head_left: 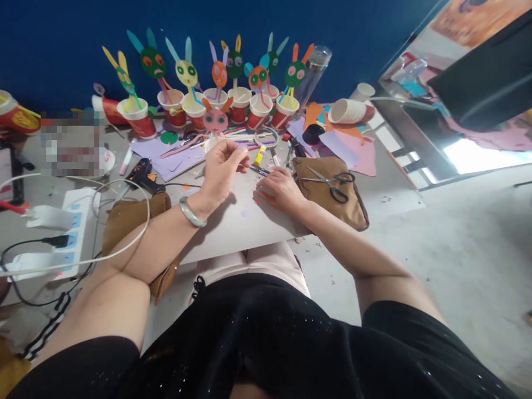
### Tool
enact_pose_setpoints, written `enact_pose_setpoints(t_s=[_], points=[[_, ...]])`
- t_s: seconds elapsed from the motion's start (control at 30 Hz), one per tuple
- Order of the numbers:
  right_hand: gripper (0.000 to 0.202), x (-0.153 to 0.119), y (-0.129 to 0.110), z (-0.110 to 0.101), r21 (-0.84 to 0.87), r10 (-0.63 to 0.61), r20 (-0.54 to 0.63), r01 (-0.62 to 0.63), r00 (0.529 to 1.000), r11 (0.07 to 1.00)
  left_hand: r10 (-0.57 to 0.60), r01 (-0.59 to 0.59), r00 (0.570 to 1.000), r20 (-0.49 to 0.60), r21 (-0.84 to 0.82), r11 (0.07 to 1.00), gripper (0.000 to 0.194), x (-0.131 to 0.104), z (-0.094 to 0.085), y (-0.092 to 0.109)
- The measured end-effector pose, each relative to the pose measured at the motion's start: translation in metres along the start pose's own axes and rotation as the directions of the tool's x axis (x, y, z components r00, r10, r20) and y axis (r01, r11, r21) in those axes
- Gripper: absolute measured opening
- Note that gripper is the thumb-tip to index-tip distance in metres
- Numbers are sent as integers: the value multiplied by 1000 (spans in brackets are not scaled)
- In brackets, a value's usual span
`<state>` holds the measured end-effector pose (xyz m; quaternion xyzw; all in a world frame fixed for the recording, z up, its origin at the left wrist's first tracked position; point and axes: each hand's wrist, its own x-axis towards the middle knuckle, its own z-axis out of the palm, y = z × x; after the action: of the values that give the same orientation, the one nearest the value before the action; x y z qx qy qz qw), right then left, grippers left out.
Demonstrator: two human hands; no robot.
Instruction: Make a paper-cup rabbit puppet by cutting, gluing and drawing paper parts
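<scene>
My left hand (224, 166), with a bangle at its wrist, is raised over the table with thumb and fingers pinched together; what they hold, if anything, is too small to name. Just behind it is a pink paper face with orange ears (215, 118). My right hand (280, 190) rests low on the tabletop, fingers curled, and its fingertips are partly hidden. Scissors (330, 182) lie on a brown cloth pouch (352, 208) to its right. A yellow glue stick (260, 155) is between and beyond both hands.
Several paper cups (139, 119) with paper animal faces line the blue wall. A black glue gun (145, 176) and purple paper (160, 155) lie left. A power strip (77, 235) with cables is at far left. A tipped cup (349, 112) and clear bottle (313, 72) stand out at back right.
</scene>
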<state>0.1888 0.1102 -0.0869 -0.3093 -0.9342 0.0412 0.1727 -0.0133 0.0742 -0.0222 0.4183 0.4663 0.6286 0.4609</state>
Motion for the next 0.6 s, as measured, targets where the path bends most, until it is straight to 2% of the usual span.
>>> enact_pose_setpoints(t_s=[0.07, 0.27, 0.4, 0.6], points=[[24, 12, 5, 6, -42, 20, -13, -20, 1000, 999, 35, -34, 999, -33, 21, 999, 28, -1, -1, 3], [23, 42, 9, 20, -109, 28, 75, -20, 997, 994, 137, -131, 987, -83, 70, 989, 25, -4, -3, 12], [25, 44, 13, 25, -52, 52, 45, -49, 998, 997, 139, -134, 987, -86, 62, 989, 24, -4, -3, 13], [22, 40, 15, 27, 32, 178, 17, -179, 984, 983, 117, -112, 990, -78, 74, 991, 26, -2, -3, 11]])
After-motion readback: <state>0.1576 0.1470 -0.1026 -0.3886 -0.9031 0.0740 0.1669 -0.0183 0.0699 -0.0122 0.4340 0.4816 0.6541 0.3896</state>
